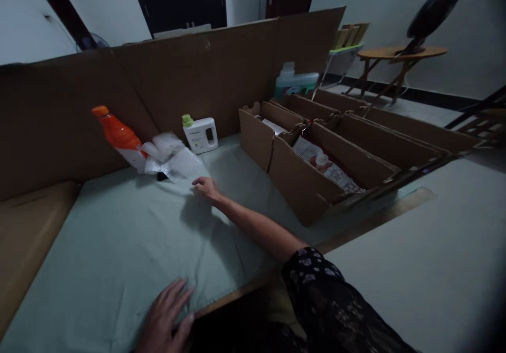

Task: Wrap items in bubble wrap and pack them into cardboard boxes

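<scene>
My right hand (pixel 206 188) reaches over the green cloth (pixel 130 242), its fingers slightly bent and apart. Its fingertips are close to a crumpled piece of bubble wrap (pixel 184 163); whether they touch it I cannot tell. Leaning against the cardboard behind the wrap is an orange bottle (pixel 118 134) with an orange cap, tilted to the left. A small black thing (pixel 162 176) peeks out under the wrap. Right of it stands a white jug (pixel 201 134) with a handle and a green cap. My left hand (pixel 168 311) is open near the front edge, fingers spread, holding nothing.
Cardboard boxes (pixel 294 176) stand in rows at the right, some holding printed packages (pixel 324 166). A teal bottle (pixel 294 81) is behind them. A tall cardboard wall (pixel 197 71) closes the back. A brown box (pixel 35 226) lies left. Beyond is a round table (pixel 427 54).
</scene>
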A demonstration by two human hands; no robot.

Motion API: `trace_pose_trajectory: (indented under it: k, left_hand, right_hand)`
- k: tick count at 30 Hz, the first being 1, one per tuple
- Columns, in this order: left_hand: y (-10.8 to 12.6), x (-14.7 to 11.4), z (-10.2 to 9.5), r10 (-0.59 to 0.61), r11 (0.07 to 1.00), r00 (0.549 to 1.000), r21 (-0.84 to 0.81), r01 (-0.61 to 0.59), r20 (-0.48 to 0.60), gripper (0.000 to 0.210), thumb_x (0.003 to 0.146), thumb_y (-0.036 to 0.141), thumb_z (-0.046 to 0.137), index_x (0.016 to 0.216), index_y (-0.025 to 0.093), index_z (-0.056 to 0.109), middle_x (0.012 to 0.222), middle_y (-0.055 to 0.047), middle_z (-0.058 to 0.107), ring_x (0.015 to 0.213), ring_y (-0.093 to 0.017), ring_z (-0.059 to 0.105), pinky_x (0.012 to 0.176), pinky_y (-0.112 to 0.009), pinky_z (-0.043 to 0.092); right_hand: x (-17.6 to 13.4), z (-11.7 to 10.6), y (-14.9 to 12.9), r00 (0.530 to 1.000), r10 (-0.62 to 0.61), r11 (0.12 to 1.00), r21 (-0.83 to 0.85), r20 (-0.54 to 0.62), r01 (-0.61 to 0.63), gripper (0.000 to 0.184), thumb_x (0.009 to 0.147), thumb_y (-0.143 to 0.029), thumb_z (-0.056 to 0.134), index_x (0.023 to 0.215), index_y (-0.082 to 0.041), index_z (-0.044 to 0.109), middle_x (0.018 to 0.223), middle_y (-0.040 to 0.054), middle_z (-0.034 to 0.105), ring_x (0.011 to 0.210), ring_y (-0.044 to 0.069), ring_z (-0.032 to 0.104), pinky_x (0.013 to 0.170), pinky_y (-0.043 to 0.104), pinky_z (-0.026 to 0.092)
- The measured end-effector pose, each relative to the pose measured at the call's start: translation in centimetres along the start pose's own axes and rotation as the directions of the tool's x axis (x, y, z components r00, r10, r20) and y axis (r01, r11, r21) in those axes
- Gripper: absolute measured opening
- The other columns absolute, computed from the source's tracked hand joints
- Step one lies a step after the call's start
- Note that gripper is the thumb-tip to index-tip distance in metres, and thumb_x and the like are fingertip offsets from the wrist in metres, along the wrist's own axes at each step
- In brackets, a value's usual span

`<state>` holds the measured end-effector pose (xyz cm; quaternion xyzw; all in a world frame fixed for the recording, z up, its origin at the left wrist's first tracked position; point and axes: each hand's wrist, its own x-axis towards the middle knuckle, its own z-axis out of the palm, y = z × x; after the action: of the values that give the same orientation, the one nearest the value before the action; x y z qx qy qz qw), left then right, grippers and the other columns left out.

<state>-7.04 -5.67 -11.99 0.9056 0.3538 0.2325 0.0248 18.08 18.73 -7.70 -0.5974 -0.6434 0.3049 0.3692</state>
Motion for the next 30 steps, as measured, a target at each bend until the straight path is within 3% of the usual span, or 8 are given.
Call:
trace_pose_trajectory:
  k: [3,5,8,11,16,25,27,30]
  left_hand:
    - [-1.0,4.7,-2.0,-0.100,0.995,0.994,0.009,0.099,0.049,0.035,0.095,0.036,0.052,0.125,0.027,0.069,0.123,-0.005,0.075,0.112,-0.023,0.070,0.094,-0.037,0.060]
    - [-2.3,9.4,-2.0,-0.130,0.991,0.987,0.049,0.126,0.098,0.038,0.096,0.036,0.049,0.125,0.021,0.069,0.133,-0.011,0.069,0.121,-0.026,0.066,0.102,-0.043,0.056]
    - [-3.9,16.7,-0.2,-0.227,0.965,0.961,0.169,0.200,0.160,0.044,0.093,0.032,0.054,0.130,0.011,0.065,0.139,-0.020,0.063,0.130,-0.031,0.059,0.110,-0.048,0.047]
    - [-3.6,20.4,2.8,-0.224,0.966,0.958,0.171,0.195,0.176,0.051,0.095,0.035,0.053,0.140,0.011,0.057,0.152,-0.023,0.049,0.144,-0.035,0.044,0.116,-0.056,0.038]
    - [1.5,16.4,5.9,-0.031,0.993,0.970,0.117,0.002,0.242,0.055,0.100,0.043,0.046,0.150,0.020,0.047,0.162,-0.015,0.037,0.152,-0.033,0.029,0.122,-0.061,0.022]
    - [7.4,8.6,5.1,0.130,0.972,0.976,0.171,-0.161,0.176,0.062,0.098,0.046,0.049,0.154,0.022,0.040,0.165,-0.009,0.034,0.153,-0.031,0.027,0.126,-0.054,0.011]
    - [8.0,7.8,5.0,0.155,0.965,0.973,0.184,-0.186,0.172,0.063,0.097,0.045,0.051,0.155,0.025,0.039,0.165,-0.008,0.034,0.153,-0.031,0.028,0.126,-0.055,0.012]
    - [8.7,6.9,5.2,0.167,0.957,0.976,0.213,-0.195,0.142,0.064,0.094,0.046,0.055,0.154,0.028,0.040,0.165,-0.006,0.035,0.152,-0.032,0.029,0.126,-0.055,0.012]
  right_hand:
    - [-4.2,-1.3,-1.3,0.981,-0.109,0.993,-0.037,0.159,0.116,0.021,0.085,-0.019,0.060,0.099,-0.020,0.075,0.082,-0.0021,0.074,0.075,0.014,0.067,0.074,0.025,0.051]
    - [-7.4,-2.7,-1.2,0.965,-0.165,0.978,-0.090,0.205,0.187,0.024,0.083,-0.020,0.066,0.105,-0.023,0.076,0.098,-0.0002,0.076,0.091,0.017,0.068,0.086,0.029,0.051]
    - [-11.6,-5.2,0.2,0.967,-0.174,0.945,-0.244,0.188,0.218,0.041,0.082,-0.019,0.072,0.123,-0.024,0.070,0.138,0.0098,0.063,0.129,0.027,0.055,0.108,0.046,0.040]
    - [-15.3,-7.3,2.6,0.966,-0.172,0.880,-0.410,0.193,0.239,0.047,0.089,-0.029,0.069,0.135,-0.021,0.062,0.152,0.0172,0.049,0.143,0.033,0.041,0.115,0.054,0.031]
    - [-22.3,-8.2,4.9,0.921,-0.259,0.712,-0.587,0.290,0.385,0.058,0.097,-0.045,0.059,0.148,-0.019,0.052,0.156,0.0180,0.045,0.145,0.034,0.038,0.119,0.054,0.029]
    - [-30.8,-7.5,4.0,0.924,-0.271,0.745,-0.549,0.271,0.379,0.055,0.094,-0.037,0.059,0.146,-0.023,0.053,0.153,0.0121,0.051,0.142,0.030,0.043,0.117,0.051,0.034]
    - [-31.0,-9.4,2.7,0.918,-0.336,0.737,-0.547,0.212,0.397,0.043,0.091,-0.030,0.061,0.133,-0.026,0.063,0.145,0.0087,0.059,0.138,0.027,0.048,0.113,0.047,0.039]
    - [-29.5,-15.1,-0.4,0.867,-0.493,0.654,-0.686,-0.066,0.319,0.034,0.089,-0.022,0.059,0.121,-0.026,0.068,0.140,0.0087,0.062,0.138,0.028,0.048,0.110,0.048,0.039]
